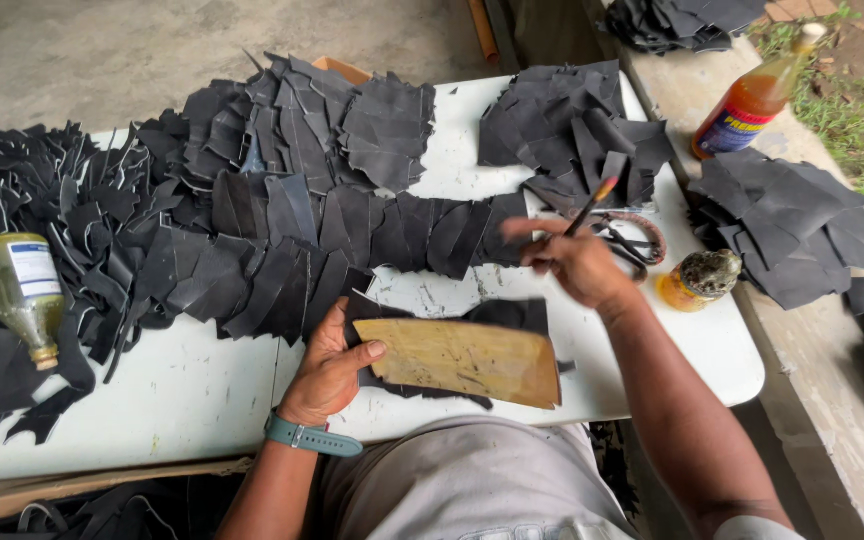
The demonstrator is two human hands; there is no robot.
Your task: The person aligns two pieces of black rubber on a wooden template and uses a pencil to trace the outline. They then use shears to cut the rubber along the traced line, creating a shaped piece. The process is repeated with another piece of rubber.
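Left hand (330, 368) of ours presses one tan pattern board (464, 360) on one black leather piece (497, 316) near the front edge of the white tabletop (202, 390), thumb on top, fingers under its end. Our right hand (574, 264) is closed around one thin brush (592, 203), lifted above the tabletop. We count three bottles: one pale bottle (22, 290) at the left edge, one amber bottle (757, 95) beyond the right edge, one small jar (700, 280) near the right edge.

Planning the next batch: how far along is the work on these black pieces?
Done, apparently: rows of black pieces fanned across the white table. In hand: left hand steadies a tan board over one piece; right hand lifts a brush. Left: heaps beside the table.
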